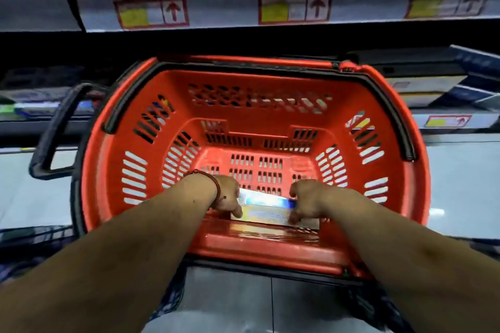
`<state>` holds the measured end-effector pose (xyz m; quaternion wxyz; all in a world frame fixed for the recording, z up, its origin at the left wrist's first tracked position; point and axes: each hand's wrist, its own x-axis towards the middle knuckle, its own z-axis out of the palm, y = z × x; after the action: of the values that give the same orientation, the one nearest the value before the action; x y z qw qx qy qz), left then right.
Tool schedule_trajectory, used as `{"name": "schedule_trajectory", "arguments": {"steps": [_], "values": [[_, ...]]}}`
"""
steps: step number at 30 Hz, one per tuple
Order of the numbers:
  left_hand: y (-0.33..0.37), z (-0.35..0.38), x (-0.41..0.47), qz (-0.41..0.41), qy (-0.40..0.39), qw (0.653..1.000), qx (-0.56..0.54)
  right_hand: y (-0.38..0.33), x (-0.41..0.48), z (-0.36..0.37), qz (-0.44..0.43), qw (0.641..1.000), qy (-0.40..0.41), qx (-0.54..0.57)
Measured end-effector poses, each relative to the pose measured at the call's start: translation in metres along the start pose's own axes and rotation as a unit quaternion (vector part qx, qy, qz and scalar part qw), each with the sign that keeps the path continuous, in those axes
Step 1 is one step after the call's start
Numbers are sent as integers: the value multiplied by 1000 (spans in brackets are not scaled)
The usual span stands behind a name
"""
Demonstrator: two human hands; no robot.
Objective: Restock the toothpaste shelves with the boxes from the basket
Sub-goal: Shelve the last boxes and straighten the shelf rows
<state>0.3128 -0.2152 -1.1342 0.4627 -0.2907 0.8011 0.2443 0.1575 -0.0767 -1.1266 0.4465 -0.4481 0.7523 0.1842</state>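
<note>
A red plastic basket [400, 197] with slotted walls stands on the floor in front of me. At its bottom, against the near wall, lie a few long toothpaste boxes [266, 207], white and blue, stacked flat. My left hand [227, 196], with a red cord at the wrist, grips the left end of the boxes. My right hand [304, 201] grips their right end. Both hands are inside the basket, fingers curled down over the box ends.
Store shelves [243, 12] with red-framed price tags run across the top. Lower shelves hold boxed goods at the left [35, 105] and right [433, 86]. A black basket handle [51, 138] hangs out to the left. Grey floor tiles lie around the basket.
</note>
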Motion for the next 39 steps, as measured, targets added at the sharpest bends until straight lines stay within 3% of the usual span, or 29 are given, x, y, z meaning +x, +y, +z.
{"name": "schedule_trajectory", "arguments": {"steps": [6, 10, 14, 20, 28, 36, 39], "values": [[-8, 7, 20, -22, -82, 972, -218, 3, 15, 3, 56, 998, -37, 9], [-11, 12, 26, -23, -95, 934, -344, 7, 17, -3, 90, 982, -62, 157], [-10, 1, 23, -43, 9, 895, -444, 15, 23, -1, 142, 930, -8, 338], [-13, -21, 7, -80, 191, 779, -592, 31, 43, -11, 166, 838, 152, 497], [-6, -52, -64, 20, 246, 666, -704, 0, -65, -67, 141, 732, 327, 580], [5, -79, -152, 102, 432, 589, -675, -10, -141, -105, 39, 615, 395, 682], [18, -87, -184, 118, 469, 539, -689, -15, -178, -115, 46, 563, 480, 672]]}}
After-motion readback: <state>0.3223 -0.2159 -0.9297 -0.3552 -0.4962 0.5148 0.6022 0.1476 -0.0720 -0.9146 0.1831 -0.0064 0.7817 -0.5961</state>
